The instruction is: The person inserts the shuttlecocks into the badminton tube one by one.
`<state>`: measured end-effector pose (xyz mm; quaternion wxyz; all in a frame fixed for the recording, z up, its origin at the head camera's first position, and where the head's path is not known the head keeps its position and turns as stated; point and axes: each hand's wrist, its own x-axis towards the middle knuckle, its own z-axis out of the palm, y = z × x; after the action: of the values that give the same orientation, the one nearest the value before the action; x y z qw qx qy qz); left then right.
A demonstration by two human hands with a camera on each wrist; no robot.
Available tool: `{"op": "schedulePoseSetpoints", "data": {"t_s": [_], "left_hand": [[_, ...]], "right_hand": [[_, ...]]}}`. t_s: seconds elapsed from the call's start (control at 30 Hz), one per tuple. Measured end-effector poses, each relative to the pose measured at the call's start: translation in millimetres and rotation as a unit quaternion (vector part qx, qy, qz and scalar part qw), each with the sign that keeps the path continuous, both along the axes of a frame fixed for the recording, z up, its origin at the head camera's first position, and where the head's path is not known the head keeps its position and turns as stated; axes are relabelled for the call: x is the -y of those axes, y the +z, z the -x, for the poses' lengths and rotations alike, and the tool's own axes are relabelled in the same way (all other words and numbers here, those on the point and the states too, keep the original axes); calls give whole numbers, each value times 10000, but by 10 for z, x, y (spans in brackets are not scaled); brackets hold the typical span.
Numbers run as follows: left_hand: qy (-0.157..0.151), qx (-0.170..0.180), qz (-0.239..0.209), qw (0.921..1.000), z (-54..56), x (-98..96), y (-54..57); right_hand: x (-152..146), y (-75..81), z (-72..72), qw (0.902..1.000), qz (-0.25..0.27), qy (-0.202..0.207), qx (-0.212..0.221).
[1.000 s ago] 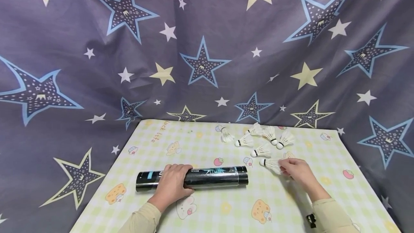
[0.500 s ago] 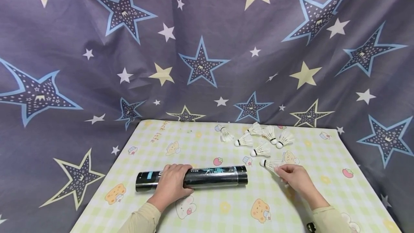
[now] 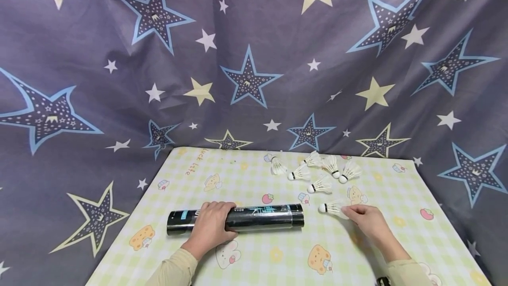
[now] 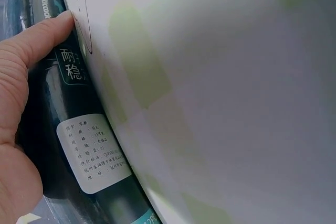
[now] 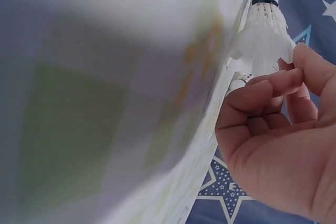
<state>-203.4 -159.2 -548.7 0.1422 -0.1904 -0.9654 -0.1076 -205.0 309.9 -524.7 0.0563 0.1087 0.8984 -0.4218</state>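
Note:
A black shuttlecock tube point(image 3: 262, 217) with blue print lies across the table, and my left hand point(image 3: 214, 224) grips it left of its middle. In the left wrist view the thumb point(image 4: 42, 38) lies along the tube point(image 4: 68, 98), above a white label point(image 4: 94, 153). My right hand point(image 3: 367, 222) pinches a white shuttlecock point(image 3: 332, 208) by the feather edge, its cork pointing left toward the tube's right end. The right wrist view shows thumb and forefinger at the skirt of this shuttlecock point(image 5: 265, 32), the other fingers of the hand point(image 5: 278, 129) curled.
Several more shuttlecocks lie loosely grouped at the back right, the closest one point(image 3: 320, 184) just behind the held one. A checked cloth with cartoon prints covers the table point(image 3: 246, 180). A dark curtain point(image 3: 254, 56) with stars hangs behind it.
The right hand has shifted the pinched shuttlecock slightly toward the near side, farther from the group, its cork now lower in the head view. The left hand and tube have stayed put.

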Motion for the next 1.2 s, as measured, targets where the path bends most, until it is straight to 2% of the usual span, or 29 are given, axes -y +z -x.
{"op": "schedulePoseSetpoints", "data": {"t_s": [0.23, 0.4, 0.7, 0.87, 1.07, 1.2], "left_hand": [[56, -41, 45, 10000, 19, 2, 4], [66, -34, 39, 10000, 36, 1, 12], [-31, -30, 0, 10000, 54, 0, 11], [-46, 120, -3, 9999, 28, 7, -6], [-82, -74, 51, 9999, -15, 34, -5], [-69, -82, -62, 9999, -31, 59, 27]], "right_hand": [[-30, 15, 7, 9977, 584, -274, 188], [-67, 62, -9, 9960, 801, -360, 137], [47, 84, -63, 9966, 541, -413, -473], [113, 77, -89, 9967, 540, -320, -518], [105, 98, -110, 9968, 532, -343, -484], [83, 127, -111, 9958, 699, -380, -453]]}}
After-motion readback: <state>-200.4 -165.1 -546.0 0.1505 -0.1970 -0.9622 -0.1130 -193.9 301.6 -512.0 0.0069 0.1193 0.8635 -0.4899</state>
